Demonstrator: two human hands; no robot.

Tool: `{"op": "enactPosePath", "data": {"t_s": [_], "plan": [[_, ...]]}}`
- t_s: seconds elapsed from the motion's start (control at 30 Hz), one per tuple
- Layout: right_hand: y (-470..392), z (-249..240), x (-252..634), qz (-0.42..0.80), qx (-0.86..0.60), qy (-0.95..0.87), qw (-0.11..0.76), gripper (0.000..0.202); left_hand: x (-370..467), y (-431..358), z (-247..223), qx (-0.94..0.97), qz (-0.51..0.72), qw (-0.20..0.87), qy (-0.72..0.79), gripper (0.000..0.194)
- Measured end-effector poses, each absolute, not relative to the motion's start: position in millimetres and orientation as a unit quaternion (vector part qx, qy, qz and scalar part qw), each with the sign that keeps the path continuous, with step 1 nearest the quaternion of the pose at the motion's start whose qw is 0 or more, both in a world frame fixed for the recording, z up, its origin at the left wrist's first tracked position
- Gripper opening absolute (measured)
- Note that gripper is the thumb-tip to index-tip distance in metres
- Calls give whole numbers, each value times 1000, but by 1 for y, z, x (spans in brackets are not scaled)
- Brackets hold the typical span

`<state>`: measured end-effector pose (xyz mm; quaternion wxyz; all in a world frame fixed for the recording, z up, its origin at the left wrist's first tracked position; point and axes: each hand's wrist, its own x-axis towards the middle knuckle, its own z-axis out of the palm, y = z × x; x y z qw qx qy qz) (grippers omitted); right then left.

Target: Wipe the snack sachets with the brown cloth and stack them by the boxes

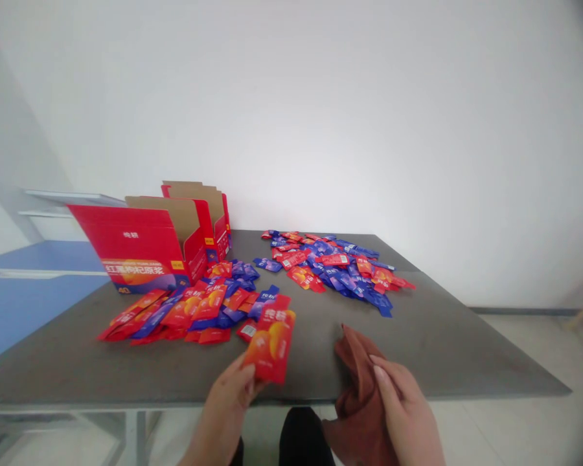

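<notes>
My left hand (226,404) holds a red packet with an orange picture (271,346) by its lower edge, lifted above the near edge of the grey table (442,343). My right hand (405,404) grips a brown-red cloth (357,388) that drapes over the table's front edge. A pile of red and blue packets (194,307) lies just beyond the left hand. A second pile of red and blue packets (337,265) lies farther back, right of centre.
An open red cardboard box (143,249) stands at the table's back left, with another open red box (208,213) behind it. A blue surface (24,291) lies to the left. A white wall is behind, and pale floor to the right.
</notes>
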<state>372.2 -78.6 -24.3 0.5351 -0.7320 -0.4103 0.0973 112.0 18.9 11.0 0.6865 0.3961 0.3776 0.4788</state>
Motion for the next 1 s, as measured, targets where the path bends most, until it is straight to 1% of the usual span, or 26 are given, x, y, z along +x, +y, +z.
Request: {"op": "enactPosePath", "data": {"t_s": [0.07, 0.17, 0.3, 0.47, 0.57, 0.7, 0.8, 0.87, 0.93, 1.0], "plan": [[-77, -24, 372, 108, -728, -408, 541, 43, 108, 44, 13, 359, 481, 678, 425, 30], [-75, -24, 378, 104, -730, -399, 545, 44, 102, 57, 7, 357, 430, 674, 483, 31], [-70, -18, 394, 68, -741, -382, 548, 47, 104, 59, -12, 376, 416, 649, 514, 16], [-56, -14, 411, 27, -750, -379, 541, 46, 107, 81, -26, 366, 420, 622, 550, 25], [-43, -25, 415, 43, -751, -392, 529, 48, 101, 89, -28, 373, 411, 612, 563, 27], [-34, -48, 421, 50, -753, -400, 520, 51, 94, 80, -27, 403, 399, 601, 563, 34], [-35, -61, 427, 33, -756, -411, 509, 51, 103, 79, -17, 510, 414, 545, 521, 33], [-38, -66, 430, 15, -757, -430, 491, 49, 114, 88, -4, 608, 410, 477, 484, 30], [-41, -66, 429, -12, -756, -450, 475, 46, 122, 103, 10, 697, 400, 367, 468, 30], [-43, -65, 426, -43, -749, -465, 470, 44, 125, 116, 24, 760, 390, 236, 463, 35]]}}
